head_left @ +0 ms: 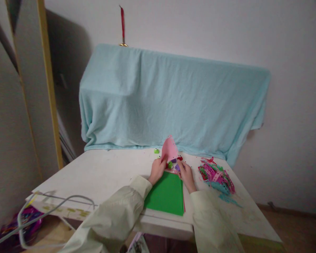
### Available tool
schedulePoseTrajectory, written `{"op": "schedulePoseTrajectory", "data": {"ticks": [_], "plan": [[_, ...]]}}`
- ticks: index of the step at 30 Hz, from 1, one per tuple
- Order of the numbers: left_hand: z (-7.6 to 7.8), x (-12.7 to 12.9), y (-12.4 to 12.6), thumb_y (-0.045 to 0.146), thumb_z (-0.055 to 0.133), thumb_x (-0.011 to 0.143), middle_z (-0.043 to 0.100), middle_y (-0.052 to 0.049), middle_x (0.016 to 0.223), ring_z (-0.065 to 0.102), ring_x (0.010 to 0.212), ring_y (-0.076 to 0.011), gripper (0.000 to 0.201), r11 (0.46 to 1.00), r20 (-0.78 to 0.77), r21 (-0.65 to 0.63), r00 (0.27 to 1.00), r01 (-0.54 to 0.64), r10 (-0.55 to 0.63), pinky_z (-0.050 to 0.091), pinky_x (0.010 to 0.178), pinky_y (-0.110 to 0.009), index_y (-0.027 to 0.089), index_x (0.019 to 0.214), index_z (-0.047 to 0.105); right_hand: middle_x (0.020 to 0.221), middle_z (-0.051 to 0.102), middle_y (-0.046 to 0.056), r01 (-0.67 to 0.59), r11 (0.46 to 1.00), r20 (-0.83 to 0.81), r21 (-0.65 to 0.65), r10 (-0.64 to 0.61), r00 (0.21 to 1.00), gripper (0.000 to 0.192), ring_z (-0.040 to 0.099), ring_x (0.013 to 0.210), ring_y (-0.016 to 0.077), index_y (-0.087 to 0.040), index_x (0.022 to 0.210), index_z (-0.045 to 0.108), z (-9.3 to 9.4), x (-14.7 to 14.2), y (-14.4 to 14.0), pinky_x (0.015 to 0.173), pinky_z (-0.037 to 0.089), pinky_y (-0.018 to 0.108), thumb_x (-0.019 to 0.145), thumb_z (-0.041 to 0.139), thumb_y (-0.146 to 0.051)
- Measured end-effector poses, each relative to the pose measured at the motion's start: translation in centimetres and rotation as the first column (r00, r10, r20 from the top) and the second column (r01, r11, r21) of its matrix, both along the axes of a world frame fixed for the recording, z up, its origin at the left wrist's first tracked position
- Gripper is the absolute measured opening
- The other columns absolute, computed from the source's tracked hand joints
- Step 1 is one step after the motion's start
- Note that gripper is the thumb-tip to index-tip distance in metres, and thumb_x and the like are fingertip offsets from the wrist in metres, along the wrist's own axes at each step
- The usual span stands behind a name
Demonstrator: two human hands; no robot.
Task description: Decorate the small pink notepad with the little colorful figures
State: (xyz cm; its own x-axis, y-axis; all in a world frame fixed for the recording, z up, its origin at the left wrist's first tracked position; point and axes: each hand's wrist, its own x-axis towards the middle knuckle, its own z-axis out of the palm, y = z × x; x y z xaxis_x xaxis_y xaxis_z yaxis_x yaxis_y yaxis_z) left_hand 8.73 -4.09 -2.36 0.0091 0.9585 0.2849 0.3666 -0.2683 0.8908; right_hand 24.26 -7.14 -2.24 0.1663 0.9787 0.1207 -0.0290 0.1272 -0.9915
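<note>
I see the left hand [158,170] pinching the pink paper [170,149] low down, its long axis rising beyond those fingers; the right hand [186,175] reaches just beside it, whether gripping I cannot tell from here, with green paper [165,193] on the fingers' near side

apparently a home room: white table [94,175], draped blue cloth [173,102], red hanging ribbon [123,24], plain wall [292,123].

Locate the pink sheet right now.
In the head view, the pink sheet is in the left hand, seen just above the green sheet and against the blue cloth.
</note>
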Motion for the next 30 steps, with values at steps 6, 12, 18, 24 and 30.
{"op": "schedulePoseTrajectory", "data": {"ticks": [6,12,18,24,30], "plan": [[0.4,0.3,-0.4,0.063,0.028,0.086,0.048,-0.001,0.048,0.044,0.048,-0.0127,0.061,0.996,0.124,-0.050,0.990,0.079,-0.073,0.032,0.048,-0.024,0.016,0.055,0.050,0.033,0.042,-0.005,-0.035,0.998,-0.058,-0.054,0.032,0.998,0.050,0.031,0.023,0.0067,-0.020,0.053,0.045,-0.7,0.5,0.5,0.026,0.016,0.019,0.076,0.049,-0.063],[1.1,0.8,-1.4,0.062,0.027,0.088,0.044,0.001,0.047,0.039,0.043,-0.0108,0.061,0.960,0.291,0.018,0.917,0.281,-0.273,0.033,0.048,-0.025,0.013,0.070,0.060,0.032,0.040,-0.006,-0.083,0.989,-0.191,-0.119,0.059,0.980,0.050,0.028,0.022,0.0066,-0.021,0.052,0.043,-0.4,0.4,0.5,0.024,0.017,0.019,0.076,0.048,-0.064],[1.5,0.9,-1.8,0.062,0.028,0.088,0.048,-0.002,0.050,0.040,0.043,-0.0111,0.064,0.927,0.328,0.011,0.875,0.374,-0.357,0.033,0.046,-0.026,0.011,0.070,0.063,0.031,0.038,-0.005,-0.144,0.983,-0.238,-0.113,0.114,0.965,0.051,0.028,0.022,0.0069,-0.020,0.049,0.042,-0.4,0.5,0.4,0.024,0.017,0.020,0.077,0.049,-0.063],[2.0,0.8,-2.1,0.061,0.026,0.089,0.046,-0.001,0.049,0.039,0.044,-0.0112,0.067,0.939,0.288,-0.006,0.900,0.345,-0.329,0.034,0.048,-0.026,0.010,0.075,0.066,0.033,0.040,-0.004,-0.166,0.977,-0.257,-0.134,0.128,0.958,0.051,0.031,0.023,0.0073,-0.020,0.050,0.044,-0.8,0.7,0.8,0.024,0.018,0.020,0.077,0.048,-0.063],[1.8,0.6,-2.2,0.064,0.029,0.087,0.051,-0.003,0.052,0.043,0.048,-0.0136,0.068,0.932,0.297,-0.019,0.892,0.363,-0.341,0.037,0.050,-0.028,0.008,0.086,0.069,0.036,0.045,-0.003,-0.168,0.981,-0.255,-0.097,0.139,0.957,0.048,0.034,0.023,0.0082,-0.017,0.059,0.051,-1.6,1.0,1.4,0.024,0.021,0.020,0.080,0.046,-0.060]]}}
